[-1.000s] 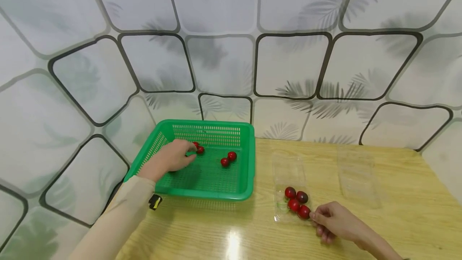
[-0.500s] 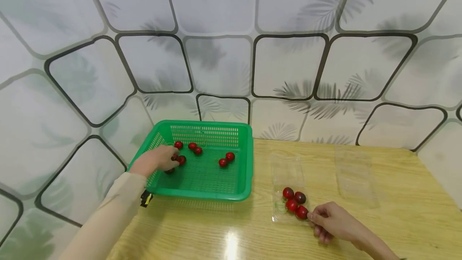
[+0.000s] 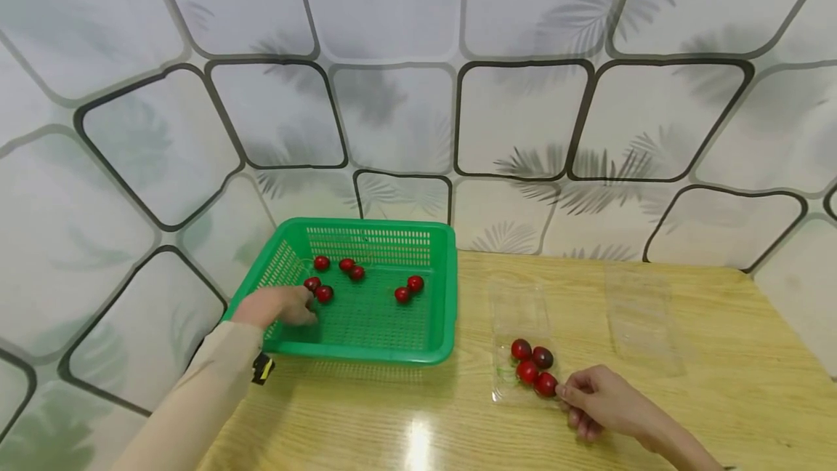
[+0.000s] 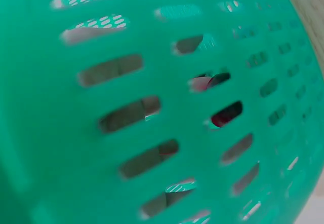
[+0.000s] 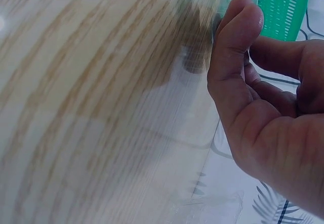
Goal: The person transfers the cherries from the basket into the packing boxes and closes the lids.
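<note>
My left hand [image 3: 284, 306] reaches into the green plastic basket [image 3: 447, 296], its fingers low at the left side. Close by lie dark red cherries [image 3: 324, 294]; whatever is under the fingers is hidden. Through the basket's slots, the left wrist view shows a bit of a dark red cherry [image 4: 228, 115] near the hand. My right hand [image 3: 604, 402] pinches the right edge of an open clear plastic box [image 3: 519, 311] between thumb and forefinger. Several cherries [image 3: 535, 368] with green stems sit in the box's near half.
More cherries [image 3: 409, 289] lie in the basket's right part and along its back. A second clear plastic box [image 3: 644, 318] stands farther right on the wooden table [image 3: 484, 435]. A patterned wall [image 3: 392, 115] rises behind and at the left.
My left hand has moved left and toward the basket's near side, uncovering cherries behind it. The dark cherry near the front left is now covered by the hand. My right hand stays at the box.
</note>
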{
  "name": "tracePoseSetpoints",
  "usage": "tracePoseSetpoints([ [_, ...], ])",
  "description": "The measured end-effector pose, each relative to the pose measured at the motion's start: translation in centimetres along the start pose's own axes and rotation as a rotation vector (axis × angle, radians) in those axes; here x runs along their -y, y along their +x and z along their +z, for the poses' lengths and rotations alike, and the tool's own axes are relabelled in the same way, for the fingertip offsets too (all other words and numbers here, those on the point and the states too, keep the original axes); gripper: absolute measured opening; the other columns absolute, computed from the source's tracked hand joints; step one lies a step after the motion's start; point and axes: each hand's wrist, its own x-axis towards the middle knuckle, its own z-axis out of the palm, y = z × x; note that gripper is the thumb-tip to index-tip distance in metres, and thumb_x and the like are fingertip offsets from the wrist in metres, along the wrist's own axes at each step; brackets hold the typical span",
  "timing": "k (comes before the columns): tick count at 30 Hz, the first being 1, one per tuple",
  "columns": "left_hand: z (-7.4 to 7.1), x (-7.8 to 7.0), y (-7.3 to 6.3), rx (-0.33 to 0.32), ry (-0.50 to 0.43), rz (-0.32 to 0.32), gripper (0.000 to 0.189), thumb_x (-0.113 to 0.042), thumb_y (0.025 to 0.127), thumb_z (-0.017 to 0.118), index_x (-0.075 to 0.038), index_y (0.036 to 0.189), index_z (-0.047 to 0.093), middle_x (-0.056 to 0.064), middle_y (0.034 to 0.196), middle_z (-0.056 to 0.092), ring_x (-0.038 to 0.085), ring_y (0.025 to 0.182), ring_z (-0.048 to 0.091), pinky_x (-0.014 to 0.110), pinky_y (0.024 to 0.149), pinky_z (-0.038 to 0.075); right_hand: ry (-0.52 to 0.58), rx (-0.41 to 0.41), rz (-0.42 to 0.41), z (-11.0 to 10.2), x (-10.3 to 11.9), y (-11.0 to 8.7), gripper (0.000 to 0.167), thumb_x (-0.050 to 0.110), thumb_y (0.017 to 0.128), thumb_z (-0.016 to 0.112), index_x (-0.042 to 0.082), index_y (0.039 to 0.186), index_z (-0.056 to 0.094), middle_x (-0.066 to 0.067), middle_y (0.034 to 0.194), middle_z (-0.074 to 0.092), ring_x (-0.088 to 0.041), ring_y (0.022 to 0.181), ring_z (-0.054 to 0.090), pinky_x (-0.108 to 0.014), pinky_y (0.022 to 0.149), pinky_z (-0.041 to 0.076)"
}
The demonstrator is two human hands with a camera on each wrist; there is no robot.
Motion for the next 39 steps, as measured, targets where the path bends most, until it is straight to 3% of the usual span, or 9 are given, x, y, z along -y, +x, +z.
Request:
tracePoseSetpoints([
  [4, 0.29, -0.03, -0.09, -0.004, -0.044, -0.023, 0.040, -0.028, 0.102, 0.062, 0.005, 0.123, 0.056, 0.021, 0.118, 0.062, 0.032, 0.105, 0.062, 0.047, 0.091, 0.055, 0.000, 0.002, -0.001, 0.01, 0.04, -0.06, 0.029, 0.023, 0.106, 0.055, 0.000, 0.091, 0.065, -0.003, 0.073, 0.065, -0.012, 0.061, 0.064, -0.024, 0.055, 0.055],
  [7, 0.49, 0.03, -0.11, -0.035, -0.066, -0.014, 0.028, -0.025, 0.099, 0.066, 0.000, 0.110, 0.062, 0.010, 0.100, 0.061, 0.021, 0.084, 0.054, 0.034, 0.071, 0.051, 0.004, 0.003, 0.001, 0.05, 0.08, -0.09, 0.029, 0.024, 0.106, 0.056, 0.000, 0.091, 0.065, -0.003, 0.073, 0.065, -0.012, 0.062, 0.064, -0.023, 0.055, 0.055],
  [13, 0.41, 0.12, -0.19, -0.102, -0.026, 0.032, 0.014, -0.017, 0.095, 0.068, -0.005, 0.103, 0.068, 0.007, 0.105, 0.066, 0.020, 0.088, 0.057, 0.038, 0.077, 0.051, 0.005, 0.005, -0.002, 0.07, 0.07, -0.04, 0.029, 0.024, 0.106, 0.056, 0.000, 0.091, 0.065, -0.003, 0.073, 0.065, -0.012, 0.062, 0.064, -0.024, 0.055, 0.055],
  [15, 0.36, 0.15, -0.09, -0.113, -0.031, 0.043, 0.003, -0.010, 0.094, 0.064, -0.008, 0.092, 0.065, 0.004, 0.093, 0.062, 0.018, 0.081, 0.053, 0.035, 0.073, 0.048, 0.003, 0.005, -0.005, 0.04, 0.07, -0.02, 0.030, 0.024, 0.106, 0.055, 0.000, 0.091, 0.065, -0.003, 0.073, 0.065, -0.012, 0.062, 0.064, -0.024, 0.055, 0.055],
  [21, 0.53, 0.40, 0.19, -0.151, -0.042, 0.097, 0.028, 0.007, 0.080, 0.050, -0.016, 0.065, 0.044, -0.004, 0.065, 0.033, 0.013, 0.063, 0.031, 0.027, 0.058, 0.028, -0.001, 0.003, -0.005, -0.03, 0.01, 0.00, 0.030, 0.024, 0.106, 0.056, 0.000, 0.091, 0.065, -0.003, 0.073, 0.065, -0.013, 0.062, 0.064, -0.024, 0.055, 0.055],
  [27, 0.60, 0.46, 0.13, -0.164, -0.059, 0.050, 0.006, -0.002, 0.089, 0.064, -0.005, 0.093, 0.061, 0.007, 0.087, 0.059, 0.020, 0.079, 0.054, 0.036, 0.070, 0.049, 0.007, 0.000, 0.003, 0.05, 0.09, 0.00, 0.029, 0.023, 0.106, 0.055, 0.000, 0.091, 0.065, -0.003, 0.073, 0.065, -0.012, 0.061, 0.064, -0.024, 0.055, 0.055],
  [30, 0.56, 0.41, 0.01, -0.179, -0.060, 0.044, 0.042, -0.016, 0.092, 0.074, 0.004, 0.125, 0.055, 0.021, 0.120, 0.065, 0.037, 0.110, 0.064, 0.052, 0.091, 0.054, 0.011, 0.001, 0.000, 0.08, 0.11, 0.03, 0.029, 0.023, 0.106, 0.055, 0.000, 0.091, 0.065, -0.003, 0.073, 0.065, -0.011, 0.061, 0.063, -0.024, 0.055, 0.055],
  [32, 0.58, 0.39, 0.02, -0.187, -0.065, 0.049, 0.057, -0.021, 0.092, 0.076, 0.006, 0.135, 0.048, 0.027, 0.126, 0.063, 0.044, 0.118, 0.062, 0.056, 0.095, 0.053, 0.011, 0.000, -0.001, 0.09, 0.10, 0.06, 0.029, 0.022, 0.106, 0.055, 0.000, 0.091, 0.064, -0.003, 0.073, 0.064, -0.011, 0.061, 0.063, -0.023, 0.055, 0.055],
  [39, 0.75, 0.33, 0.02, -0.219, -0.003, 0.120, 0.047, -0.023, 0.095, 0.073, 0.000, 0.134, 0.060, 0.026, 0.133, 0.063, 0.044, 0.119, 0.063, 0.056, 0.096, 0.054, 0.011, -0.001, 0.005, 0.06, 0.01, 0.01, 0.029, 0.022, 0.106, 0.055, 0.000, 0.091, 0.065, -0.003, 0.072, 0.065, -0.011, 0.061, 0.063, -0.024, 0.055, 0.055],
])
